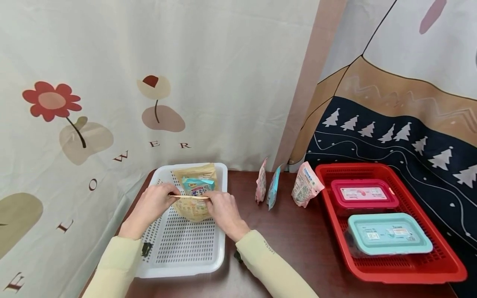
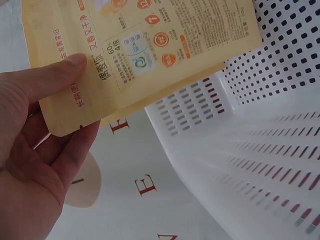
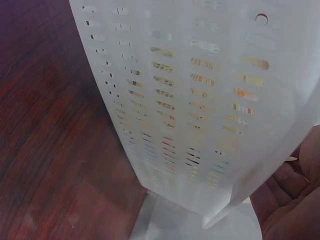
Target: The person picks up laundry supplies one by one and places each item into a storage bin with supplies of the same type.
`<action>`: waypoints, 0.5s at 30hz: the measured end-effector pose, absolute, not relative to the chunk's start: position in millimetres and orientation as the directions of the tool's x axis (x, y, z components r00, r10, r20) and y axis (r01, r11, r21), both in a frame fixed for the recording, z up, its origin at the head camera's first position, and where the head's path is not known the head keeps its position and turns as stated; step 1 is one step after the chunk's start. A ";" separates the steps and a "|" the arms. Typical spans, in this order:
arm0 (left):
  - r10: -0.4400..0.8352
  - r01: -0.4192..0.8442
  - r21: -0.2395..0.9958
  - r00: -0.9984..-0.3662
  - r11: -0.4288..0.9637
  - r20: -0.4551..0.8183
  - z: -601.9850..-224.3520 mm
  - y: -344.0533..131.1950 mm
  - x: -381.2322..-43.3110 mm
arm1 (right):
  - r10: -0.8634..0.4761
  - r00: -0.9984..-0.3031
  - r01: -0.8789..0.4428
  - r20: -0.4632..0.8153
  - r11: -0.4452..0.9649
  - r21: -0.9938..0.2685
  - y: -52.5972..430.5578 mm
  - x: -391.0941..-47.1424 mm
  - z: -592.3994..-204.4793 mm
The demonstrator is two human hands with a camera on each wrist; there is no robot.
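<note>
A yellow printed pouch (image 2: 125,60) is held by its top edge over the white perforated basket (image 1: 190,256). My left hand (image 1: 156,200) pinches one top corner between thumb and fingers, as the left wrist view shows. At the opposite corner my right hand (image 1: 225,211) grips the same edge in the head view. From the right wrist, the basket wall (image 3: 170,100) covers most of the pouch, and part of the right hand (image 3: 290,195) shows at the right edge. Behind the held pouch stand a turquoise pouch (image 1: 199,183) and a tan pouch (image 1: 205,170).
Right of the white basket, a thin pink pouch (image 1: 261,182), a blue pouch (image 1: 273,189) and a wider pink pouch (image 1: 306,185) stand on the dark wooden table (image 1: 275,244). A red basket (image 1: 406,276) holds a magenta-lidded box (image 1: 363,194) and a turquoise-lidded box (image 1: 389,234).
</note>
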State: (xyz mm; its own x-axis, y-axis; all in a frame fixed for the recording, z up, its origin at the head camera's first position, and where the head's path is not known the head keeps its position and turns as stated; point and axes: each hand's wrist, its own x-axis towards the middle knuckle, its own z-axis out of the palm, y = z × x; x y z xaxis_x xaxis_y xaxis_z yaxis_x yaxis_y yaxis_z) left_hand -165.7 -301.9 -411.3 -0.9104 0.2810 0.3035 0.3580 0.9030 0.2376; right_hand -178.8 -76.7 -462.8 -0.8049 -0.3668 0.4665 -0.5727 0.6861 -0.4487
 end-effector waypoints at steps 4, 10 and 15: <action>0.289 0.363 0.228 -0.908 0.903 0.303 -411.3 -298.5 -168.8 | -0.362 -0.805 -0.572 0.470 0.686 -0.450 -75.2 -180.1 -463.7; 0.285 0.354 0.221 -0.913 0.909 0.291 -411.0 -293.7 -165.0 | -0.336 -0.827 -0.544 0.450 0.680 -0.492 -70.2 -177.9 -462.9; 0.278 0.364 0.246 -0.905 0.898 0.322 -409.0 -289.7 -156.4 | -0.280 -0.846 -0.513 0.453 0.656 -0.553 -58.7 -170.2 -461.7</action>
State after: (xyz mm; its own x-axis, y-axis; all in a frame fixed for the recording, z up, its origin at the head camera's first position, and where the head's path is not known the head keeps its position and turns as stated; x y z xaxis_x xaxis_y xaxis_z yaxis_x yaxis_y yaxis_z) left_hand -156.4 -289.7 -409.0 -0.9047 0.2785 0.3224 0.3641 0.8983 0.2459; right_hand -170.2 -58.7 -461.7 -0.8464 -0.2798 0.4532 -0.5132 0.6559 -0.5535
